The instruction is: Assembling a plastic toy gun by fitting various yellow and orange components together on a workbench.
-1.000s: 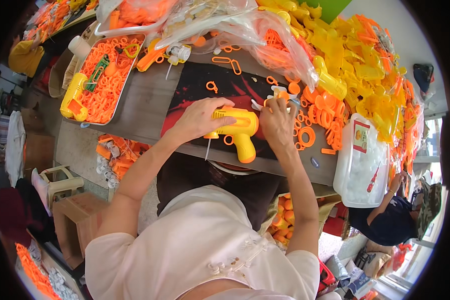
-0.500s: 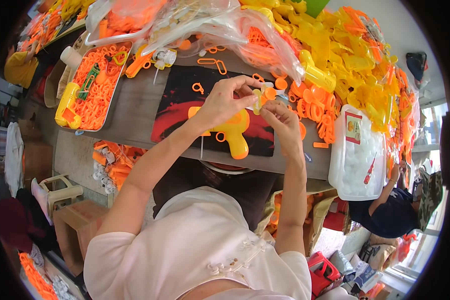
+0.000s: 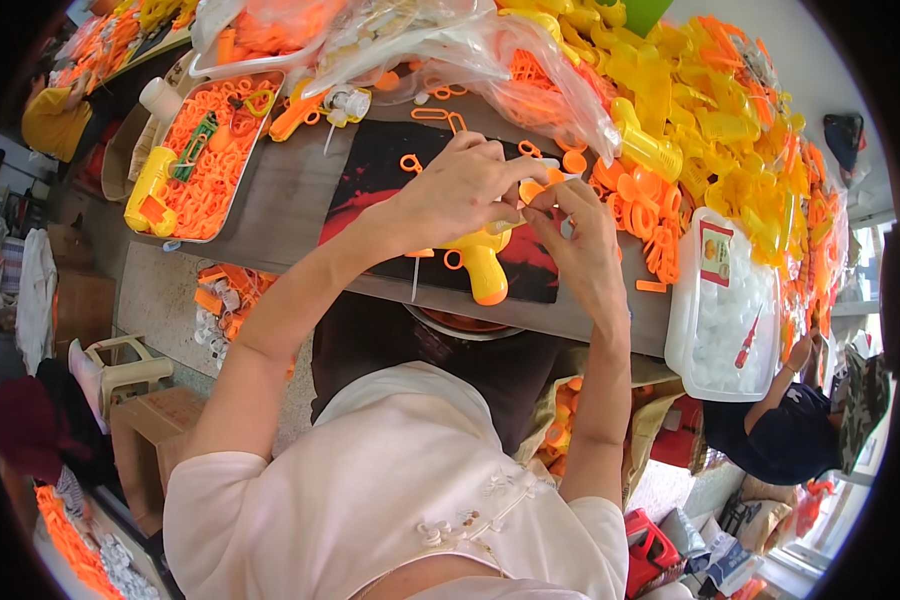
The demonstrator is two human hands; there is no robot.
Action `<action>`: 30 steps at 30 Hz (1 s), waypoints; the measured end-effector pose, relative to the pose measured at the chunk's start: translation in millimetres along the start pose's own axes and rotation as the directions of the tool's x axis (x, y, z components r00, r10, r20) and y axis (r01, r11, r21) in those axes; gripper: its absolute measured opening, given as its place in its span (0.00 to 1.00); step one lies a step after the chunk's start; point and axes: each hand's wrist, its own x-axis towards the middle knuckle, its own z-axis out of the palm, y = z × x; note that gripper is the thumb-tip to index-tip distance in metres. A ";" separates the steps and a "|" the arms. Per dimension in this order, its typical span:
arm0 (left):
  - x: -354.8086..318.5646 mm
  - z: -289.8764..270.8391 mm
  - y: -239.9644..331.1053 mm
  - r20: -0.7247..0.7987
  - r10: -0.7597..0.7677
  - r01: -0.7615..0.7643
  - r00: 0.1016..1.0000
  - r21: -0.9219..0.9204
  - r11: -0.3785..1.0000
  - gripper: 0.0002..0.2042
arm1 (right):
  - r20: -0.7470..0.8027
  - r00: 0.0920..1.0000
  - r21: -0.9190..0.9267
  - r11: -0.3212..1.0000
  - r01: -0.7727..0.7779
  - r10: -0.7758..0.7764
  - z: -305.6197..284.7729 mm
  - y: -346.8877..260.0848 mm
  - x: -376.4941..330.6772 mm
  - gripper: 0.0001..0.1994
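Observation:
My left hand (image 3: 465, 190) and my right hand (image 3: 585, 245) meet over the black-and-red mat (image 3: 375, 160), fingers pinched close together. A small orange round piece (image 3: 533, 190) shows between them; whether it is gripped or lies behind the fingers is unclear. Under my left thumb shows a bit of a small pale yellow piece (image 3: 501, 227), mostly covered. What my right fingertips pinch is hidden. Below the hands a yellow toy gun (image 3: 485, 272) lies on the mat, its upper part covered by my left hand. Orange rings (image 3: 454, 260) lie beside it.
At left stands a metal tray (image 3: 255, 150) of orange rings, with a yellow toy gun body (image 3: 152, 190) on it. Yellow shells (image 3: 705, 130) are heaped at back right. A white tub (image 3: 695, 330) holds clear pieces and a red screwdriver (image 3: 746, 343). Orange parts (image 3: 635, 215) lie nearby.
My hands have drawn closer together, and my left hand now covers more of the toy gun. The small yellow piece, plainly visible before, is mostly hidden. The whole view has shifted slightly.

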 end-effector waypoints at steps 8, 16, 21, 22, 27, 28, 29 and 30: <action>-63.4 12.4 -26.9 -0.164 -0.110 0.128 0.980 0.104 0.986 0.11 | -0.008 0.854 0.569 0.705 -0.424 0.520 9.0 35.6 -37.1 0.07; -72.0 31.3 -32.3 -0.251 -0.152 0.157 0.956 0.000 0.988 0.10 | 0.024 0.810 0.748 0.527 -0.403 0.586 36.1 43.4 -43.7 0.07; -73.7 36.3 -37.9 -0.286 -0.106 0.103 0.952 -0.026 0.994 0.10 | 0.001 0.849 0.708 0.599 -0.374 0.529 52.5 45.1 -34.3 0.06; -73.5 37.1 -37.9 -0.289 -0.103 0.100 0.952 -0.026 0.995 0.10 | -0.012 0.856 0.682 0.631 -0.371 0.517 60.1 47.7 -31.7 0.06; -74.1 38.0 -38.3 -0.302 -0.106 0.099 0.948 -0.038 0.994 0.10 | -0.030 0.904 0.512 0.783 -0.352 0.426 67.9 33.6 -21.1 0.09; -73.7 37.9 -38.0 -0.297 -0.108 0.100 0.949 -0.040 0.994 0.10 | -0.025 0.905 0.512 0.783 -0.353 0.424 67.2 31.9 -20.0 0.09; -73.5 37.9 -37.5 -0.292 -0.108 0.100 0.950 -0.043 0.994 0.10 | -0.021 0.905 0.459 0.809 -0.369 0.424 65.6 30.4 -19.6 0.10; -73.8 36.9 -36.4 -0.292 -0.113 0.104 0.950 -0.045 0.994 0.10 | -0.016 0.905 0.403 0.831 -0.383 0.424 63.9 28.3 -19.2 0.10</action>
